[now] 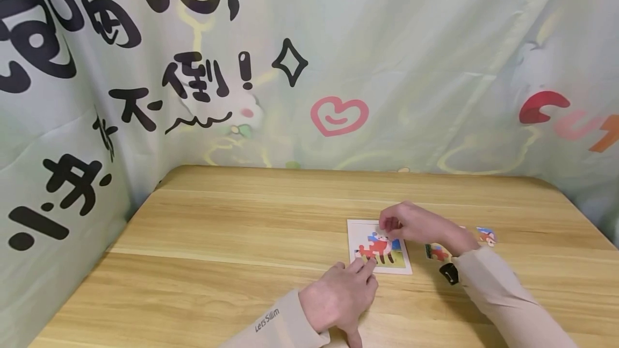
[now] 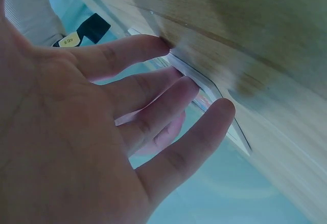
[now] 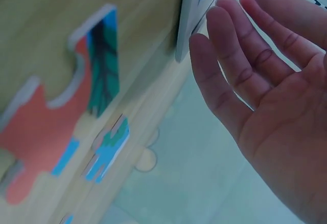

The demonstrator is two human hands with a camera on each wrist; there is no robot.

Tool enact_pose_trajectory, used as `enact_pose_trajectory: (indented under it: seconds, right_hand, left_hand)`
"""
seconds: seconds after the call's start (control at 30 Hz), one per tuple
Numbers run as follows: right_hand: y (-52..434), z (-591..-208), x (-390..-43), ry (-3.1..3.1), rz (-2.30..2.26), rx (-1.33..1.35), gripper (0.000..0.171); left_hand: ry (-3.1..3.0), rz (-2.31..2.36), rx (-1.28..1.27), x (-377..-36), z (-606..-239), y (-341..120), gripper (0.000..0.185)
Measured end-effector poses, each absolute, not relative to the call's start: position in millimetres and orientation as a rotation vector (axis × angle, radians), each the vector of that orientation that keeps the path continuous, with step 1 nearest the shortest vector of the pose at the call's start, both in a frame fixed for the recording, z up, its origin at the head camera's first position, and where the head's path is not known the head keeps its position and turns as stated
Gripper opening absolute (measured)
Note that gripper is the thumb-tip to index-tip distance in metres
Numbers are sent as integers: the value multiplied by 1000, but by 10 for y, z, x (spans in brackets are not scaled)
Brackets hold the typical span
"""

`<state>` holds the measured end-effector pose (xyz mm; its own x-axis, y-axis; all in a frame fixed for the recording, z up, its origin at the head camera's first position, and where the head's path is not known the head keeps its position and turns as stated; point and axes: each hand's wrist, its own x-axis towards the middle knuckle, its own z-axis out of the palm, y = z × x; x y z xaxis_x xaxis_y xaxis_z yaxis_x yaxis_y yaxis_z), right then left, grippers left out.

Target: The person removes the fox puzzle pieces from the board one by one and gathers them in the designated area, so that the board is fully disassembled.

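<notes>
A jigsaw puzzle board [image 1: 354,230] with a white frame lies on the table, partly filled with pieces showing a red-and-white animal on grass. My left hand [image 1: 340,294] rests at its near edge, fingers straight and spread; in the left wrist view the fingertips touch the board's edge [image 2: 204,83]. Over the board's far right part is my right hand [image 1: 413,223], its fingers bent down toward the picture. In the right wrist view those fingers [image 3: 230,45] are loosely extended beside the board's side [image 3: 188,19], with no piece visible in them; the thumb is hidden.
Loose jigsaw pieces lie right of the board: a red one with a dark green tree [image 3: 46,116], partly under the right forearm in the head view, and a blue one [image 1: 487,235] farther right. The wooden table [image 1: 217,230] ends at a printed curtain [image 1: 411,69].
</notes>
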<state>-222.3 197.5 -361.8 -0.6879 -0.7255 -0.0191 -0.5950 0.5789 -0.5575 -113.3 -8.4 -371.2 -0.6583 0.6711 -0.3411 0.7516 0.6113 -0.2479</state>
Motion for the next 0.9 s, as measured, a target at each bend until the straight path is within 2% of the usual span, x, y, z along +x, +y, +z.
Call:
enact_pose_trajectory:
  seconds: [0.3, 0.57, 0.9]
  right_hand:
    - [1905, -3656, -2221, 2526, -785, -1079, 9]
    - [1870, -3713, -2223, 2498, -791, -1077, 21]
    - [1787, -3700, -2229, 2441, -844, -954, 26]
  left_hand:
    - [2627, -564, 1185, -1126, -3723, -70, 111]
    - [2637, -592, 1202, -1123, -3721, -61, 112]
    - [2633, -571, 1185, -1126, -3708, -79, 112]
